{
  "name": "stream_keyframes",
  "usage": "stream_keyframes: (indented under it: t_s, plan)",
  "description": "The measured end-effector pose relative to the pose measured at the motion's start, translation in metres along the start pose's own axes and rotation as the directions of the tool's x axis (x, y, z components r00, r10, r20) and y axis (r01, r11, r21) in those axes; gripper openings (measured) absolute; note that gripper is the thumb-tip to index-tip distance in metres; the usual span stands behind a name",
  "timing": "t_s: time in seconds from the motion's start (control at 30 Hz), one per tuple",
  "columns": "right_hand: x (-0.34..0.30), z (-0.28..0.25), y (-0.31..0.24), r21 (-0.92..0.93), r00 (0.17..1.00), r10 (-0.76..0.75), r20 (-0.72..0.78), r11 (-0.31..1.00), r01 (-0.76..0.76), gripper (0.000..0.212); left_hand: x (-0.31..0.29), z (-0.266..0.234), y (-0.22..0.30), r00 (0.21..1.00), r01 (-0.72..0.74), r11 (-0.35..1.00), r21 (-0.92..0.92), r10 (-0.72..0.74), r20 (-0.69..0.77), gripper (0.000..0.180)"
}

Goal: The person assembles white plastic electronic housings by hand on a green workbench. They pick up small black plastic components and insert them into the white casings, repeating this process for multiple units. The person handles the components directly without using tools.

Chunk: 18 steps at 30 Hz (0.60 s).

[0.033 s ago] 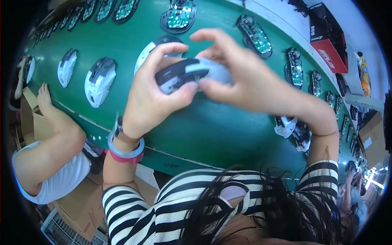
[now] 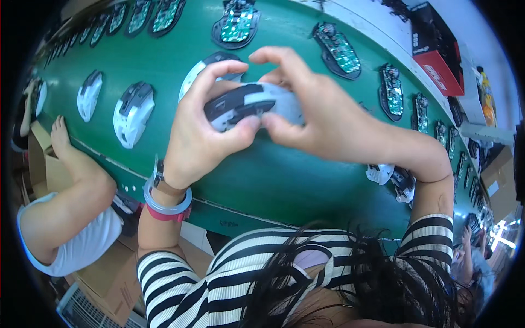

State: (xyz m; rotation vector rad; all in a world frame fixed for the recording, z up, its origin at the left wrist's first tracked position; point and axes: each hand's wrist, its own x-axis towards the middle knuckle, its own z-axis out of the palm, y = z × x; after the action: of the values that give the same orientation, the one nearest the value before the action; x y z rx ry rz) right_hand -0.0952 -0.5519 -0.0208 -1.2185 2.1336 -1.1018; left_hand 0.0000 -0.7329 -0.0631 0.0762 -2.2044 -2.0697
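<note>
A grey-and-black computer mouse [image 2: 257, 102] is held up between my two hands, above the green bench. My left hand [image 2: 203, 123] is wrapped round its black end, the thumb pressing on the near side. At the light grey end, my right hand [image 2: 328, 112] curls its fingers over the far side, with the thumb tip near the left thumb. The palms hide part of the mouse. Just behind my left hand lies a white-and-black mouse shell [image 2: 190, 80], partly covered by the fingers.
Two more mouse shells [image 2: 133, 116] lie to the left. Mouse bases with green circuit boards [image 2: 236, 24] line the far edge. White and black parts [image 2: 380, 173] lie beside my right forearm. A co-worker's arm [image 2: 82, 164] rests at the left edge. A black-and-red box [image 2: 440, 65] stands far right.
My right hand and the mouse's grey end have moved slightly left and down. Both hands keep hold of the mouse.
</note>
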Motion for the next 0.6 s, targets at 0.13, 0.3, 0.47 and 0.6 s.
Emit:
stream_keyframes:
  t_s: [0.13, 0.3, 0.47, 0.6]
  plan:
    - [-0.026, -0.006, 0.006, -0.134, 0.962, -0.273, -0.008, 0.954, 0.270, 0.069, 0.004, -0.007, 0.000, 0.957, -0.149, 0.984, 0.098, 0.119, 0.265, 0.068]
    - [0.011, -0.079, 0.052, -0.561, 0.917, -0.316, -0.245, 0.817, 0.131, 0.036, 0.010, 0.000, 0.005, 0.724, -0.509, 0.757, 0.410, 0.119, 0.680, 0.075]
    - [0.115, -0.115, 0.138, -0.799, 0.915, -0.126, -0.383, 0.542, -0.260, 0.032, 0.000, -0.022, 0.006, 0.962, -0.249, 0.402, 0.881, 0.204, 0.179, 0.075]
    - [0.150, -0.141, 0.174, -0.836, 0.974, -0.015, -0.228, 0.516, -0.188, 0.021, -0.016, -0.062, -0.024, 0.968, -0.189, 0.526, 0.829, 0.241, 0.068, 0.060]
